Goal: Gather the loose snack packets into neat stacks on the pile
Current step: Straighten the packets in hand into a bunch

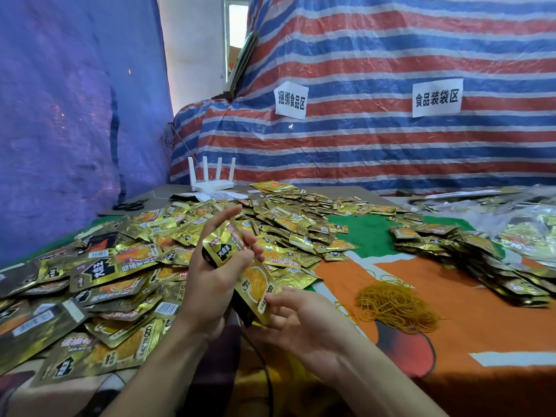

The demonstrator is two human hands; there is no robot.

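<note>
Left hand (pixel 210 267): raised over the counter's (pixel 371 194) near edge. Grip closed on a stack (pixel 237 260) of gold foil packets, forefinger pointing up, the other fingers curled over the stack's face. The stack is tilted, top end away from the person.

Right hand (pixel 304 322): palm up under the stack's lower end. Grip wide, fingers loosely spread, tips touching the bottom packet.

Top packet: black badge reading "大魔王", orange food picture below it. Smaller print is too blurred to read.

Pile (pixel 99 284): loose packets of the same kind cover the left half of the counter and run toward the back; several show the same "大魔王" badge and white barcode stickers.

Bundles (pixel 469 245): packets lying in rows on the right, well apart from the hands.

Bands (pixel 397 307): a heap of yellow rubber bands on the orange and green cloth (pixel 481 320), between the hands and the bundles.

Back left: white router (pixel 210 180) with four aerials, black scissors (pixel 130 204) near it.

Striped tarp (pixel 376 55) behind carries two paper signs: left sign (pixel 290 100) "捆绑食品区", right sign (pixel 437 97) "食品装袋区".
</note>
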